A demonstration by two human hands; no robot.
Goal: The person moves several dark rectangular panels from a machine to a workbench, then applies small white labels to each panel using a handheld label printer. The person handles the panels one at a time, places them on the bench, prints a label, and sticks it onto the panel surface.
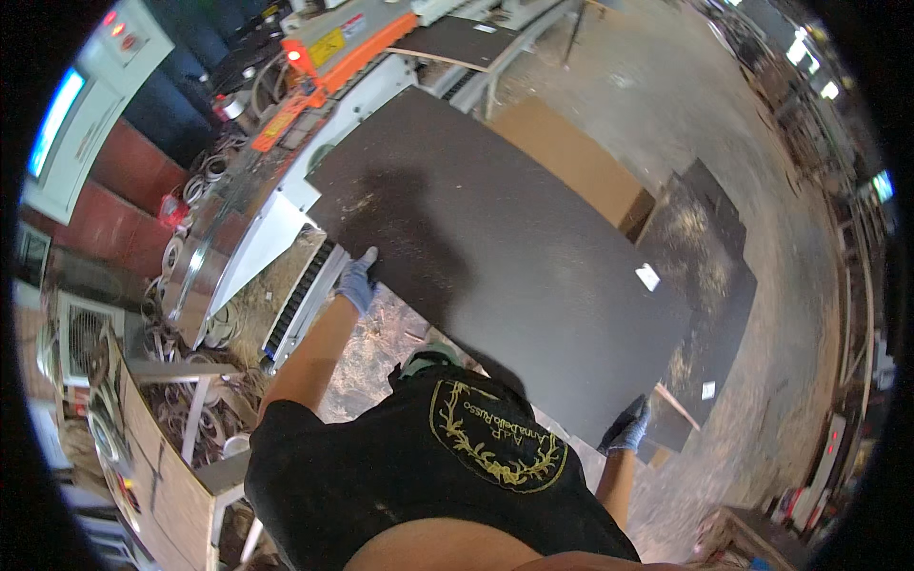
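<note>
A large dark brown panel (505,228) spans the space in front of me, dusted with pale sawdust and bearing a small white label (647,277) near its right end. My left hand (358,280), in a grey-blue glove, grips the near edge toward the left, thumb on top. At the near right corner my right hand (625,427), gloved too, is closed on the panel's edge. The fingers under the panel are hidden. Its far left end lies over or against an edge-processing machine (347,43) with orange and grey covers; I cannot tell whether it rests there.
Dusty dark panels (728,285) lie stacked to the right, beside a brown board (571,157). Another dark panel (457,43) sits at the machine's far side. A roller support (305,309) is by my left arm. Coiled strips (195,400) and a wooden table (157,466) stand left.
</note>
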